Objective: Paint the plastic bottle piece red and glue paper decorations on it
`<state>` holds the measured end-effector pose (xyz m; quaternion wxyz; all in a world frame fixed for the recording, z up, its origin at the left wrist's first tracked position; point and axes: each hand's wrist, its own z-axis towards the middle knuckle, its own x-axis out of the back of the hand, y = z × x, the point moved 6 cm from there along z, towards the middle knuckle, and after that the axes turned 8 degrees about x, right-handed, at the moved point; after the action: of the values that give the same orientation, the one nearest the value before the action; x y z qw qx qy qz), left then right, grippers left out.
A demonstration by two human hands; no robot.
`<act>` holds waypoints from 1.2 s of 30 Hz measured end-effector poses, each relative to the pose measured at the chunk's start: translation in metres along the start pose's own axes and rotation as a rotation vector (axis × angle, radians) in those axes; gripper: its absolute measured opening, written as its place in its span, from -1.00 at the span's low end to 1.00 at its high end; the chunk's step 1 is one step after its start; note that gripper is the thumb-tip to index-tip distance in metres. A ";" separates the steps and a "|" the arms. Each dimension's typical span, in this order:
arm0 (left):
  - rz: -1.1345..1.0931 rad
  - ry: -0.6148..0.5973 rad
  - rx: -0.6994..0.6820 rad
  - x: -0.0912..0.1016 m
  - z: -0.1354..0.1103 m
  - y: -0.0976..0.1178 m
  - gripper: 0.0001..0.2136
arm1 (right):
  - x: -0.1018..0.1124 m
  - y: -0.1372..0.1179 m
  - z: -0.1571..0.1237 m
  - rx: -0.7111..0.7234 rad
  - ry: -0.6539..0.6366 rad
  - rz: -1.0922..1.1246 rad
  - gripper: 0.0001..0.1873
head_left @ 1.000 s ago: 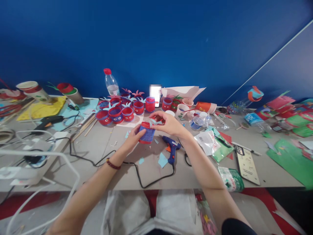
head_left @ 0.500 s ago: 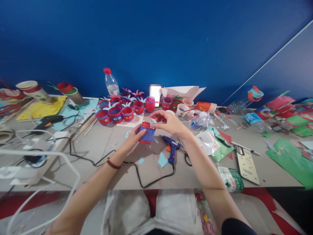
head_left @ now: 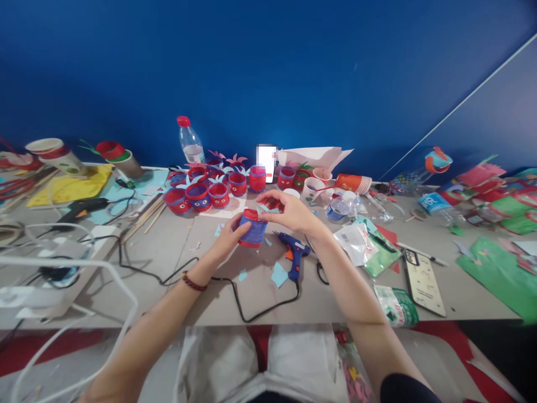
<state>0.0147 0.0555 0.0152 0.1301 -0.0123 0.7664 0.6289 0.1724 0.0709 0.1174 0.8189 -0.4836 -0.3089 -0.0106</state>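
Note:
My left hand (head_left: 229, 235) is wrapped round a small red cup covered in blue paper (head_left: 251, 229), held just above the grey table (head_left: 168, 252). At the cup's rim, my right hand (head_left: 289, 212) pinches a light blue paper piece (head_left: 264, 209). A blue glue gun (head_left: 296, 253) lies on the table right beside the cup, its black cord (head_left: 247, 313) looping toward me. Light blue paper scraps (head_left: 278, 275) lie around it.
A group of several finished red and blue cups (head_left: 201, 193) stands behind my hands, with a water bottle (head_left: 189, 143) beyond. A black glue gun (head_left: 84, 207), cables and a white power strip (head_left: 46, 291) sit left. Paper cups (head_left: 354, 182), packets and green paper (head_left: 499, 280) lie right.
Both hands and the cup stay almost in place; my right hand's fingers shift slightly at the rim with the paper piece.

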 end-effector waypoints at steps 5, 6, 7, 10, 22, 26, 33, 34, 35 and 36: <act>0.032 -0.006 -0.011 0.000 0.000 0.000 -0.37 | -0.001 -0.001 0.000 0.021 -0.012 0.033 -0.63; 0.037 -0.007 -0.015 0.000 0.000 0.000 -0.38 | -0.001 -0.001 0.000 0.029 -0.015 0.039 -0.64; 0.036 -0.006 -0.017 0.000 0.000 0.001 -0.39 | -0.002 -0.001 0.000 0.034 -0.018 0.042 -0.64; 0.018 0.008 -0.017 0.000 0.000 0.001 -0.41 | -0.003 0.000 0.000 0.026 -0.020 0.047 -0.65; -0.005 0.017 -0.007 0.000 0.000 0.000 -0.40 | -0.007 0.000 0.000 -0.001 -0.046 0.099 -0.68; -0.004 0.007 -0.007 0.000 0.000 0.000 -0.40 | -0.008 -0.002 0.000 0.004 -0.047 0.123 -0.70; -0.010 -0.008 -0.009 -0.001 0.000 0.001 -0.42 | -0.008 -0.009 -0.002 0.006 -0.042 0.109 -0.75; -0.010 -0.009 -0.014 -0.001 -0.001 0.001 -0.42 | -0.008 -0.009 -0.002 0.007 -0.042 0.105 -0.76; -0.011 -0.008 -0.018 -0.001 -0.001 0.001 -0.42 | -0.008 -0.009 -0.002 0.009 -0.040 0.099 -0.77; -0.013 -0.006 -0.018 0.000 -0.001 0.001 -0.41 | -0.008 -0.009 -0.002 0.011 -0.035 0.094 -0.78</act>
<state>0.0148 0.0551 0.0162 0.1364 -0.0167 0.7602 0.6350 0.1639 0.0621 0.1198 0.8156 -0.4931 -0.3003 0.0383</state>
